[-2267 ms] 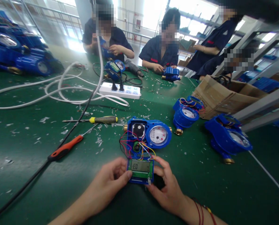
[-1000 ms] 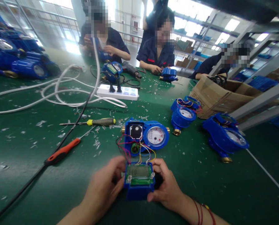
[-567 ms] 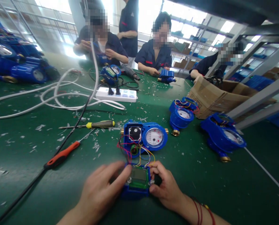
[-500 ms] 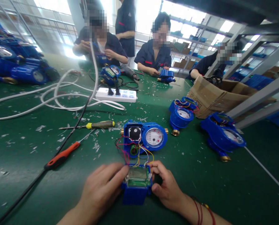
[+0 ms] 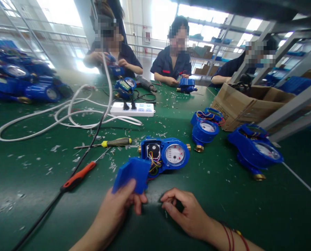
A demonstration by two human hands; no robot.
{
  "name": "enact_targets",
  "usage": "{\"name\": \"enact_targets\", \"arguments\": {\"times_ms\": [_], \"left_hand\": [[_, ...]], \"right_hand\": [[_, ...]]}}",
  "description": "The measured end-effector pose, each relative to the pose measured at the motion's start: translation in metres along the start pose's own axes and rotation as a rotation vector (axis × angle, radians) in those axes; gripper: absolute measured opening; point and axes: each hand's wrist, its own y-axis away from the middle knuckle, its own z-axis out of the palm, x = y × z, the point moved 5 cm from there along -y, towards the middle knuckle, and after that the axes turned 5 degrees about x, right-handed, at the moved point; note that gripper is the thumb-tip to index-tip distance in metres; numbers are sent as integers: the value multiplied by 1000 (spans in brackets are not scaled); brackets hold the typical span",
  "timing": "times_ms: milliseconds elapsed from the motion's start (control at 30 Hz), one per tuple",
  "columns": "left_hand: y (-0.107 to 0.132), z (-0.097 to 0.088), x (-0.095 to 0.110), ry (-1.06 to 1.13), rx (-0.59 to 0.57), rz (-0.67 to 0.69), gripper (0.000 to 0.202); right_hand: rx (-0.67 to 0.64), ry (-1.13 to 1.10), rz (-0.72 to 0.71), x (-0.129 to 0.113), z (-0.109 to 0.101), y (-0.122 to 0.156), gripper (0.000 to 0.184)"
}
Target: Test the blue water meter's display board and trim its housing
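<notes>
My left hand grips the blue cover of a water meter, raised and tilted so that its smooth blue outside faces me. Its display side is turned away from view. Just behind it, the blue water meter lies on the green table with a round white dial, brass ends and an uncovered compartment. Coloured wires show in that compartment, running down behind the cover. My right hand rests near the table to the right of the cover, apart from it. Its fingers are loosely curled, and no object shows between them.
Left of the meter lie a yellow-and-black screwdriver and an orange-handled one. Farther back are a white power strip and looped cable. Two more meters and a cardboard box stand right. Co-workers sit opposite.
My left hand has lifted and tipped the cover up and leftward, hiding its display. My right hand has let go of the cover's right side. The view has shifted slightly.
</notes>
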Motion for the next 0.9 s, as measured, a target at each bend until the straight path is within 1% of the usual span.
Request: {"name": "enact_targets", "arguments": {"times_ms": [100, 200, 367, 467, 600, 633, 700, 800, 833, 900], "left_hand": [[2, 6, 1, 164, -43, -39, 43], [3, 10, 4, 262, -79, -60, 46], [3, 14, 1, 429, -131, -168, 50], [1, 16, -2, 490, -168, -208, 51], [1, 14, -3, 514, -165, -227, 46], [1, 14, -2, 511, -167, -223, 45], [1, 13, -2, 499, -181, -214, 43], [2, 14, -2, 491, -206, -212, 41], [2, 13, -2, 495, -205, -211, 39], [0, 12, -2, 505, -192, -203, 33]], "right_hand": [[-19, 33, -8, -1, 1, 1, 12], [-34, 60, -13, -2, 1, 1, 12], [-50, 89, -19, -4, 2, -1, 12], [-48, 103, -32, -4, 2, 0, 12], [-29, 90, -44, -2, 3, 2, 11], [-5, 85, -51, -2, 2, 2, 11], [95, 88, -98, -8, -4, -1, 13], [285, 154, -260, -29, -14, -14, 16], [321, 183, -320, -38, -16, -21, 18], [340, 230, -405, -52, -15, -37, 21]]}}
